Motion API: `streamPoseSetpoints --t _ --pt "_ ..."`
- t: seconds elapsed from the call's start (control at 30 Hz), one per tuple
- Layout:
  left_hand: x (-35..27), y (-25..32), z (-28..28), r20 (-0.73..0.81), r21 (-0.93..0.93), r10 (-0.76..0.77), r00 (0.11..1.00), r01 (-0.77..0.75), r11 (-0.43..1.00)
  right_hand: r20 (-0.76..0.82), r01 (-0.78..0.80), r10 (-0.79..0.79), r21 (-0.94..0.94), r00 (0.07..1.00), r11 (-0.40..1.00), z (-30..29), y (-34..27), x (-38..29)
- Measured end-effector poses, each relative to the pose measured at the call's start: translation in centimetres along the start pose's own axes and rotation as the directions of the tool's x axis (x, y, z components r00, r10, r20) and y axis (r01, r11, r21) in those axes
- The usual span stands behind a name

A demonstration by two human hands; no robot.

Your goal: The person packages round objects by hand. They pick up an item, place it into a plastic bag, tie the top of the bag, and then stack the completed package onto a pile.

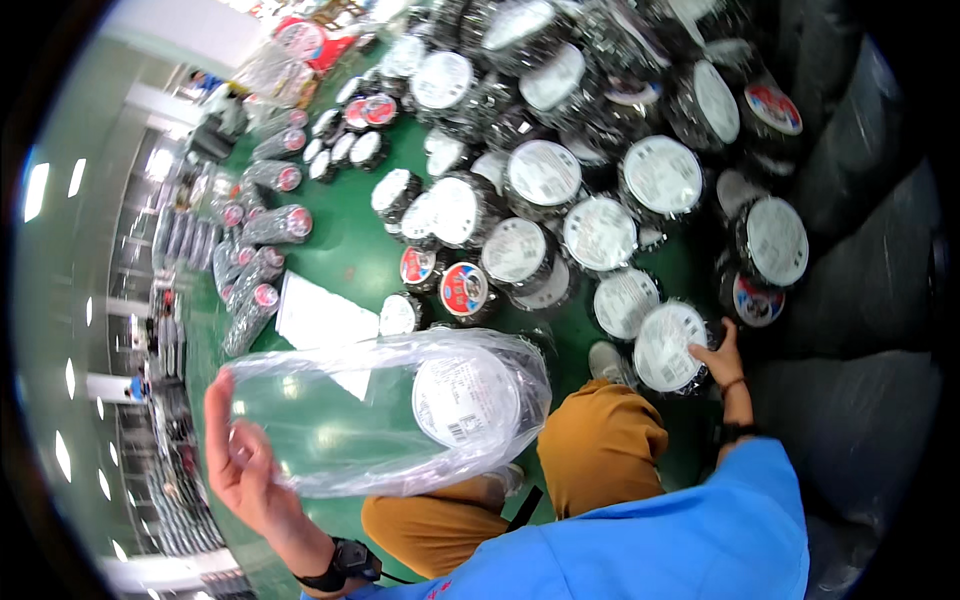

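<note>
My left hand [251, 465] holds up the mouth of a long clear plastic bag [337, 480], its fingers at the rim. Inside the bag's far end lies a round, dark, film-wrapped pack with a white printed label [465, 397]. My right hand [721, 358] grips the edge of another round wrapped pack with a white label [670, 346], beside my shoe. Close to that hand, a pack with a red and blue label [757, 301] lies under one with a white label [777, 241]. What the dark packs contain cannot be told.
A large heap of similar wrapped packs [544, 172] covers the green floor ahead. White sheets [322, 311] lie left of it. Long filled clear bags [277, 225] stand or lie farther left. Big dark sacks [832, 300] line the right side. People in blue are far off at the left.
</note>
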State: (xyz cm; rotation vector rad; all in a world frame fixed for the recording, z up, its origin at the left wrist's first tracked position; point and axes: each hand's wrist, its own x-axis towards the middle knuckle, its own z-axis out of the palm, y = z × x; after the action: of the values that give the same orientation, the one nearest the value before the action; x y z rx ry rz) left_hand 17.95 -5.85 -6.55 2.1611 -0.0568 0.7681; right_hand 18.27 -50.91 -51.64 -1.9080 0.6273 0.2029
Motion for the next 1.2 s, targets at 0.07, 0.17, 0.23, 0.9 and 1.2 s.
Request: streamPoseSetpoints --t 0.07,0.17,0.23,0.9,1.2 --pt "-0.9 0.5 -1.1 0.052 0.002 -0.014 0.999 0.014 1.0 -0.209 0.422 -0.367 0.385 0.906 0.821 -2.1 -14.5 -5.3" --pt "-1.2 2.5 0.1 0.187 -0.152 -0.026 0.982 0.055 0.987 -0.267 0.558 -0.557 0.692 0.787 0.457 0.0 -27.6 -14.2" --pt "-1.1 3.0 1.2 0.168 -0.212 -0.063 0.984 0.098 0.972 -0.158 0.771 -0.843 0.515 0.514 0.374 2.8 -31.5 -17.4" --pt "0.9 3.4 1.9 0.113 -0.181 -0.093 0.989 0.112 0.977 -0.685 0.415 0.416 0.709 0.598 0.57 -9.7 6.0 16.3" --pt "1.0 3.7 2.7 0.056 -0.257 -0.146 0.988 0.155 0.954 -0.182 -0.022 0.413 0.896 0.892 0.443 -9.1 -2.4 14.6"
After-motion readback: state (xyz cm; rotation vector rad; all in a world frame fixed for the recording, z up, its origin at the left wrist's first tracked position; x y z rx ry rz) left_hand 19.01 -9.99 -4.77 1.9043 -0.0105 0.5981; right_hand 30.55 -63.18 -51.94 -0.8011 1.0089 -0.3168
